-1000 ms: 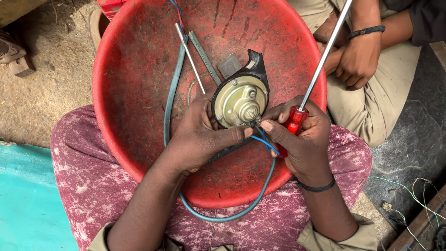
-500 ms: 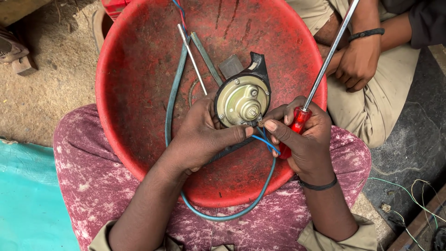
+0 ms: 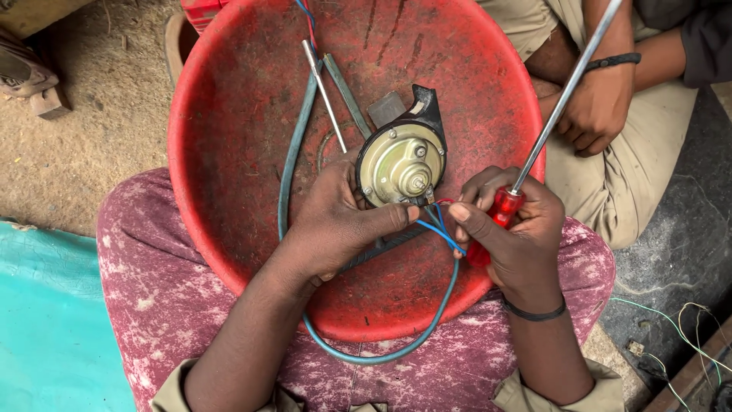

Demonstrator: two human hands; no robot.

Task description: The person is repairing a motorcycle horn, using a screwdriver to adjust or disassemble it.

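Observation:
My left hand (image 3: 335, 221) grips a round brass-coloured horn unit (image 3: 400, 164) with a black bracket, holding it over a big red plastic basin (image 3: 229, 152) on my lap. My right hand (image 3: 511, 236) holds a red-handled screwdriver (image 3: 499, 210) whose long steel shaft points up and to the right. The right fingers also pinch the thin blue and red wires (image 3: 442, 229) that come off the horn. A thick teal cable (image 3: 293, 145) loops through the basin and hangs over its near rim.
A thin metal rod (image 3: 324, 95) and a flat grey strip (image 3: 347, 95) lie inside the basin. Another person sits at the upper right, a hand (image 3: 595, 111) resting on a knee. A teal sheet (image 3: 46, 320) lies at the left, loose wires (image 3: 679, 324) at the lower right.
Both hands and the horn have shifted slightly. The screwdriver shaft stays tilted up to the right. The grip on horn and wires is unchanged.

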